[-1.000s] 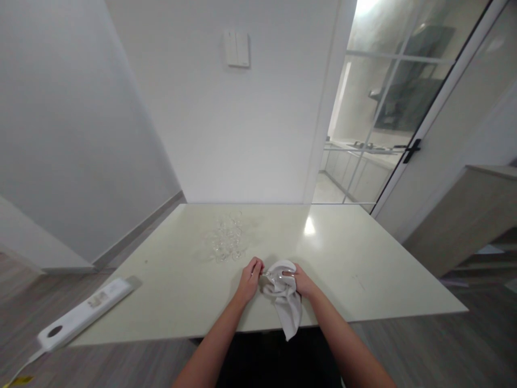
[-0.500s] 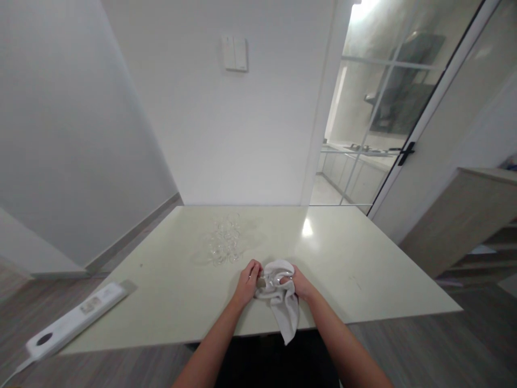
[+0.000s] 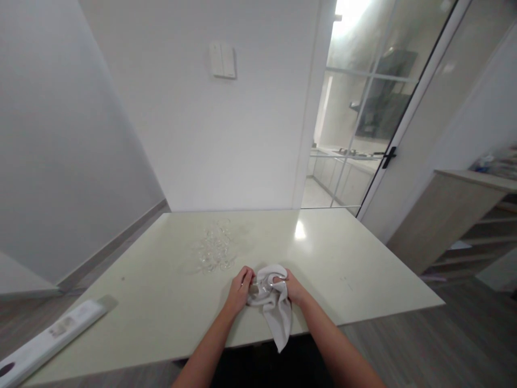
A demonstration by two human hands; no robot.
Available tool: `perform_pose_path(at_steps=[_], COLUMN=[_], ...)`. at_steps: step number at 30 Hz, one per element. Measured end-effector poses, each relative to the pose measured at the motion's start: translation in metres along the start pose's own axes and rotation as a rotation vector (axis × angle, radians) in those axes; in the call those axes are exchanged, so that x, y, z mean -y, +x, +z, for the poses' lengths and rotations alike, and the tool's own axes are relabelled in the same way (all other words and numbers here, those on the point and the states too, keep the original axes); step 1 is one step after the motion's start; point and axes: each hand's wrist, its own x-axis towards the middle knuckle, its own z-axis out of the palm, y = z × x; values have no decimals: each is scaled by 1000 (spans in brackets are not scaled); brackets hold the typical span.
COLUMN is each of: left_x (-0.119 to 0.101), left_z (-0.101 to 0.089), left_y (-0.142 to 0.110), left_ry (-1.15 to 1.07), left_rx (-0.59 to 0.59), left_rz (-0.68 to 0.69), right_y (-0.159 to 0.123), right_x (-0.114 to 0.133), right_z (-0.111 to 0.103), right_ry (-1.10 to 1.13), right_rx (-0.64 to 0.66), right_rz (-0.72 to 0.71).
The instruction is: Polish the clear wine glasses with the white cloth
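Both my hands meet over the near middle of a pale table. My left hand is closed round one end of a small clear glass. My right hand is closed on a white cloth that wraps the glass, with fingers pushed into the cloth. The cloth's loose end hangs down past the table's near edge. Beyond my hands, a cluster of several clear glasses stands on the table.
A long white flat box lies at the table's near left corner, partly over the edge. A white wall with a switch plate is behind the table. A glass door and a wooden shelf unit are on the right.
My head has turned so the whole scene slid left and down a little. My left hand has shifted closer along the glass; my right hand keeps working the cloth.
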Motion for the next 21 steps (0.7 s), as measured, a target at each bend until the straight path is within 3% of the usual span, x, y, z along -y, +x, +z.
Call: perform_pose_path(at_steps=[15,21], left_x=[-7,-17], left_z=[0,-1], left_y=[-1,-2], left_ry=[27,117], left_rx=[-19,-43], left_rz=[2,66], right_y=[-1,4], right_x=[4,0], right_z=[2,1], right_ry=[22,222], right_rx=[-6,-153], right_rz=[6,64])
